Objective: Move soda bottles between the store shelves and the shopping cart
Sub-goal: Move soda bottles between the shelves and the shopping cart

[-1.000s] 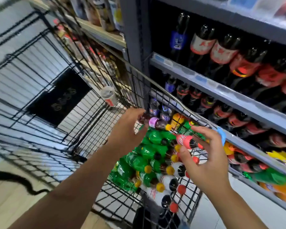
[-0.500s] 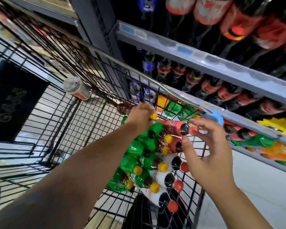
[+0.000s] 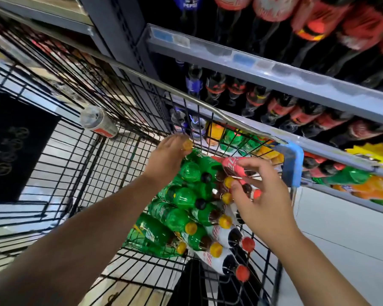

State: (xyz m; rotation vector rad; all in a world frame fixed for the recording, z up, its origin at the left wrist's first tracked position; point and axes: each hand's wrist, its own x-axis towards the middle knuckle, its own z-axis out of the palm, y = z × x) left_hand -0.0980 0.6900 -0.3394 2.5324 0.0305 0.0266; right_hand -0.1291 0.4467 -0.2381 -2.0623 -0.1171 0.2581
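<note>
Our left hand [image 3: 166, 160] curls on a yellow-capped bottle [image 3: 187, 145] mid-frame, our right hand [image 3: 263, 204] pinches a red-labelled bottle [image 3: 231, 167] beside it. The shopping cart [image 3: 142, 78] holds a good stack of bottles [image 3: 181, 197], the shelves [image 3: 274, 78] at upper right look full: roughly midway, we'd judge.

Pale floor [image 3: 345, 235] occupies the lower right of the frame, wood-toned flooring [image 3: 128, 293] the bottom centre, and a grey steel shelving upright [image 3: 117, 27] the upper centre.
</note>
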